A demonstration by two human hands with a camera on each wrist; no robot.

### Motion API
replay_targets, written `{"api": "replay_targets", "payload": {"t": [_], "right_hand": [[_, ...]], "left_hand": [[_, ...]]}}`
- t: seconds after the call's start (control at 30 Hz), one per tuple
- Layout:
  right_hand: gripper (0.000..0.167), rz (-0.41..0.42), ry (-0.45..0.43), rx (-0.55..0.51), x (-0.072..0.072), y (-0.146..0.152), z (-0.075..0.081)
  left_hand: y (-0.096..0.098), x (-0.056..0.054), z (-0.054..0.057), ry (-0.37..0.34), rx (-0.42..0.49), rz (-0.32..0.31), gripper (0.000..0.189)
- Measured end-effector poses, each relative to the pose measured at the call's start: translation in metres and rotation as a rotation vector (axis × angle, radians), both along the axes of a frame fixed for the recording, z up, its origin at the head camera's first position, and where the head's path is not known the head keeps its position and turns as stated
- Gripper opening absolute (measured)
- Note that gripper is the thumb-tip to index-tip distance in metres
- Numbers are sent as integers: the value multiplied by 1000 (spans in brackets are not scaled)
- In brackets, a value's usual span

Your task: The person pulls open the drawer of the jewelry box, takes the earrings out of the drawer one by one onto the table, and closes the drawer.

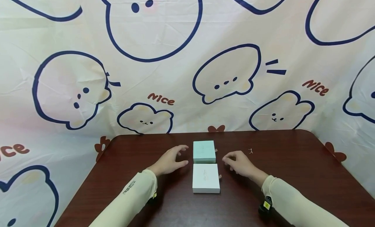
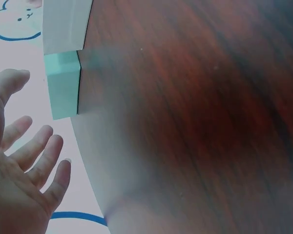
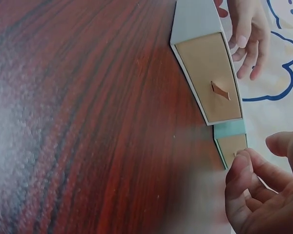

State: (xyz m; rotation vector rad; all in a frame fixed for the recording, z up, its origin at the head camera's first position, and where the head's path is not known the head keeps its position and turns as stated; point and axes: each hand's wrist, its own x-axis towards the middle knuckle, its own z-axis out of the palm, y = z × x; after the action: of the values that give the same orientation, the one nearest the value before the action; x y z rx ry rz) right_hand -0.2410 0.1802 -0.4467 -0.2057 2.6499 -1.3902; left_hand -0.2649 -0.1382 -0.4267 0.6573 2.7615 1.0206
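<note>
Two flat drawer boxes lie end to end on the table: a mint green box (image 1: 203,151) at the back and a white box (image 1: 206,178) in front. On the right side, the white box's tan drawer front (image 3: 200,68) has a small ribbon pull tab (image 3: 220,90). To the left of the mint box is my left hand (image 1: 170,160), fingers spread and loosely bent, holding nothing. My right hand (image 1: 241,163) is to the right of the boxes with its fingers loosely curled. A gap separates its fingertips from the mint box in the head view.
A small thin white piece (image 1: 250,151) lies on the dark brown table (image 1: 278,148), behind the right hand. A white cloth (image 1: 181,77) printed with cartoon bears hangs behind and around the table. Each wrist wears a camera under a pale sleeve (image 1: 296,197).
</note>
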Motion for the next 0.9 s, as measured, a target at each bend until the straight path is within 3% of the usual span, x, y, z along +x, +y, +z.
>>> {"api": "replay_targets", "payload": {"t": [0.9], "right_hand": [[22,117,57,54,16,3,6]], "left_hand": [[0,19,6,-21,-22,-73,60]]}}
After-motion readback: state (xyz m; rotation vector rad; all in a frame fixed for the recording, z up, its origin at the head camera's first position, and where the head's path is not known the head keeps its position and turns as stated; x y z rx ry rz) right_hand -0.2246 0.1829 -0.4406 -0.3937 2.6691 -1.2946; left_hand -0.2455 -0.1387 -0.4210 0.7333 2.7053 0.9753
